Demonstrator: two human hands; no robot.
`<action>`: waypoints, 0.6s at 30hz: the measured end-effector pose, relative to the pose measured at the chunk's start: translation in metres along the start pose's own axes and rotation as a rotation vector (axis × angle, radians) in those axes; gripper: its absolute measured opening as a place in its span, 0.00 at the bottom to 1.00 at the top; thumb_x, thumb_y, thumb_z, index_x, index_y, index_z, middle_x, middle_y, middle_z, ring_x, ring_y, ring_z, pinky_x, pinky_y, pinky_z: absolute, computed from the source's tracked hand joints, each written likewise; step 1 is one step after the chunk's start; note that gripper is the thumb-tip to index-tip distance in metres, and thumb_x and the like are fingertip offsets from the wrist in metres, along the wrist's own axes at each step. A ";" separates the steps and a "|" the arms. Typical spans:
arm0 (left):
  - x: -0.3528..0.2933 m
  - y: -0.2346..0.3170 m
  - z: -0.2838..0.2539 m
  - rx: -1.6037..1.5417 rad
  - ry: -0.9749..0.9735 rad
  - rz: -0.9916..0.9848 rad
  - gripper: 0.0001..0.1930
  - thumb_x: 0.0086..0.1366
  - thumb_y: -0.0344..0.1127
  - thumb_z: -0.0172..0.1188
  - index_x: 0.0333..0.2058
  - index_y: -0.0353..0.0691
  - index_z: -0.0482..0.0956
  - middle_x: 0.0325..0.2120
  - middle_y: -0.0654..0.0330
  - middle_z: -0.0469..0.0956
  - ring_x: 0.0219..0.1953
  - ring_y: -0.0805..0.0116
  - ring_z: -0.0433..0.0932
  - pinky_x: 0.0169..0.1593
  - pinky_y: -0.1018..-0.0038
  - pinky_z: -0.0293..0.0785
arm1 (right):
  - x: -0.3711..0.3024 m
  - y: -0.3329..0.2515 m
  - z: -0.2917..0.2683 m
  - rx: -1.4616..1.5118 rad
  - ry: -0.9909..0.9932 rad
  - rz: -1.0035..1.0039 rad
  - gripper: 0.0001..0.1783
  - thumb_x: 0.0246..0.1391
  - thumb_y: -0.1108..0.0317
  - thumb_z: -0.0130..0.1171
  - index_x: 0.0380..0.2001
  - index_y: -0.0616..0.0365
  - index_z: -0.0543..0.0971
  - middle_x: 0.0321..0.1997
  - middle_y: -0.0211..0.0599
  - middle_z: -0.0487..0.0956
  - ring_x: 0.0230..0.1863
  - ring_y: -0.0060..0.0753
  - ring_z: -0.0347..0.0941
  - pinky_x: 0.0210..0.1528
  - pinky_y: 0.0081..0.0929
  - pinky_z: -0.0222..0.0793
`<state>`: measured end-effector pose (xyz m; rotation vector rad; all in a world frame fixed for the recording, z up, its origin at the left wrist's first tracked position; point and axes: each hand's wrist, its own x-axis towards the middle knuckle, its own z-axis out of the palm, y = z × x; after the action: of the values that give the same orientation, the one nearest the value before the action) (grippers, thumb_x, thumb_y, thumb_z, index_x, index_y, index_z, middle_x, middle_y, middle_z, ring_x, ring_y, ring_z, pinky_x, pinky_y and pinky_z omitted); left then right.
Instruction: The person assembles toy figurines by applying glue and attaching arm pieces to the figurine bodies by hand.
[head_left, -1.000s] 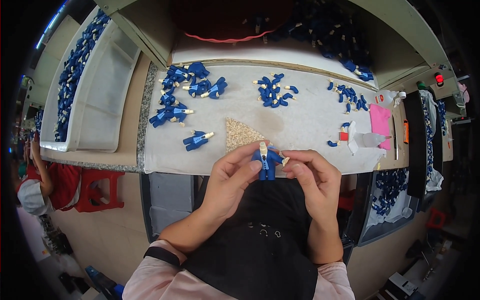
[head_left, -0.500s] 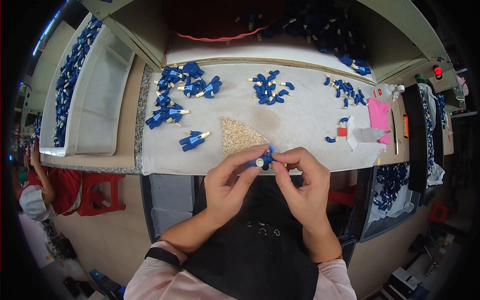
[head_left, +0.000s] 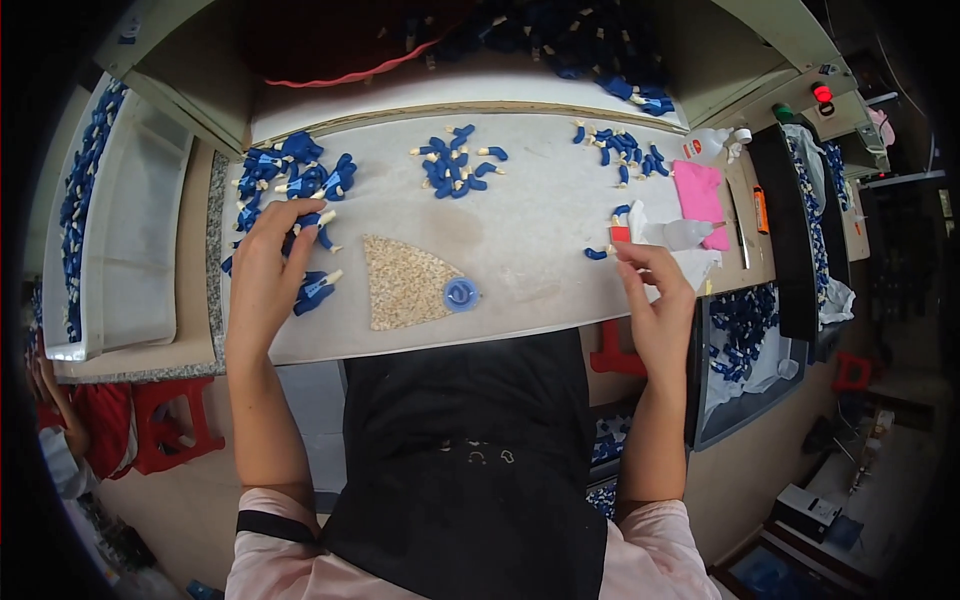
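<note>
At the left of the worktop, my left hand has its thumb and fingers closed around a blue figure body with a cream neck piece. A similar body lies just below it, and a heap of them lies beyond. Across the worktop, my right hand brings thumb and fingertips together at the cream end of a small curved blue arm piece. Between the hands are a speckled beige triangular mat and a round blue cap-like piece at its corner.
Small blue arm pieces lie in a middle pile and a right pile. A clear squeeze bottle, a pink cloth and an orange tool sit at right. A white bin stands left; a grey tray sits lower right.
My hands have parted from the middle. The left has carried the blue figure body to the left group; the right has moved to the arm piece. The blue cap-like piece now shows uncovered.
</note>
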<state>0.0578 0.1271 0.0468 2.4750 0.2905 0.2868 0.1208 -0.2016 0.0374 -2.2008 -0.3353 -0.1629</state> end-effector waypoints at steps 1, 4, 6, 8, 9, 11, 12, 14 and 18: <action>0.001 -0.009 0.002 0.060 0.014 0.085 0.10 0.56 0.27 0.52 0.39 0.37 0.73 0.31 0.55 0.73 0.33 0.63 0.72 0.38 0.75 0.67 | -0.002 0.002 0.002 -0.063 -0.053 -0.032 0.12 0.42 0.80 0.55 0.34 0.65 0.75 0.33 0.41 0.73 0.33 0.36 0.70 0.35 0.25 0.66; -0.001 -0.006 0.004 0.098 0.021 0.139 0.11 0.56 0.27 0.52 0.39 0.36 0.73 0.34 0.55 0.73 0.40 0.58 0.71 0.43 0.71 0.65 | -0.002 0.006 0.018 -0.336 0.019 -0.213 0.13 0.40 0.80 0.57 0.34 0.65 0.75 0.34 0.43 0.71 0.35 0.40 0.68 0.37 0.29 0.64; -0.010 -0.004 0.001 0.167 0.220 0.257 0.11 0.55 0.26 0.53 0.39 0.36 0.73 0.35 0.55 0.73 0.38 0.61 0.71 0.42 0.74 0.66 | -0.001 0.010 0.021 -0.372 0.027 -0.218 0.13 0.37 0.80 0.58 0.32 0.65 0.75 0.34 0.42 0.70 0.36 0.41 0.66 0.37 0.32 0.63; -0.024 0.002 -0.005 0.127 0.209 0.203 0.10 0.52 0.23 0.56 0.36 0.35 0.74 0.32 0.55 0.73 0.35 0.60 0.72 0.39 0.73 0.66 | 0.001 0.012 0.020 -0.406 0.060 -0.200 0.11 0.37 0.79 0.59 0.31 0.65 0.75 0.35 0.43 0.70 0.37 0.41 0.66 0.38 0.31 0.63; -0.032 0.002 -0.009 0.083 0.170 0.187 0.10 0.52 0.23 0.56 0.35 0.35 0.75 0.31 0.55 0.74 0.34 0.61 0.71 0.38 0.73 0.66 | 0.001 0.013 0.020 -0.397 0.052 -0.204 0.11 0.37 0.79 0.59 0.31 0.65 0.75 0.35 0.43 0.70 0.37 0.41 0.66 0.38 0.31 0.63; -0.045 0.003 -0.013 0.025 0.168 0.186 0.08 0.51 0.22 0.56 0.33 0.34 0.75 0.28 0.56 0.75 0.31 0.65 0.71 0.34 0.75 0.66 | -0.002 0.016 0.018 -0.298 0.096 -0.220 0.10 0.38 0.78 0.60 0.29 0.64 0.76 0.34 0.41 0.73 0.34 0.34 0.69 0.35 0.26 0.65; -0.051 0.006 -0.014 0.034 0.169 0.176 0.08 0.51 0.22 0.56 0.33 0.34 0.75 0.28 0.56 0.75 0.31 0.65 0.71 0.34 0.75 0.66 | -0.007 0.010 0.018 -0.289 0.087 -0.222 0.10 0.38 0.78 0.60 0.29 0.64 0.76 0.34 0.41 0.73 0.34 0.34 0.69 0.35 0.26 0.65; -0.059 0.013 -0.015 -0.123 0.132 0.154 0.08 0.51 0.22 0.56 0.33 0.34 0.76 0.29 0.56 0.75 0.31 0.65 0.71 0.33 0.76 0.65 | -0.017 -0.005 0.013 0.117 -0.064 0.211 0.08 0.40 0.77 0.61 0.28 0.64 0.76 0.30 0.37 0.75 0.28 0.25 0.71 0.31 0.19 0.65; -0.066 0.023 -0.008 -0.209 0.113 0.160 0.09 0.50 0.23 0.56 0.33 0.34 0.76 0.29 0.56 0.75 0.32 0.66 0.72 0.33 0.77 0.65 | -0.025 -0.025 0.027 0.306 -0.166 0.079 0.10 0.42 0.77 0.59 0.32 0.62 0.78 0.26 0.35 0.74 0.26 0.21 0.68 0.28 0.15 0.64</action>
<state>-0.0043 0.0955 0.0574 2.2816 0.1031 0.4996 0.0898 -0.1696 0.0342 -1.9239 -0.3400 0.1094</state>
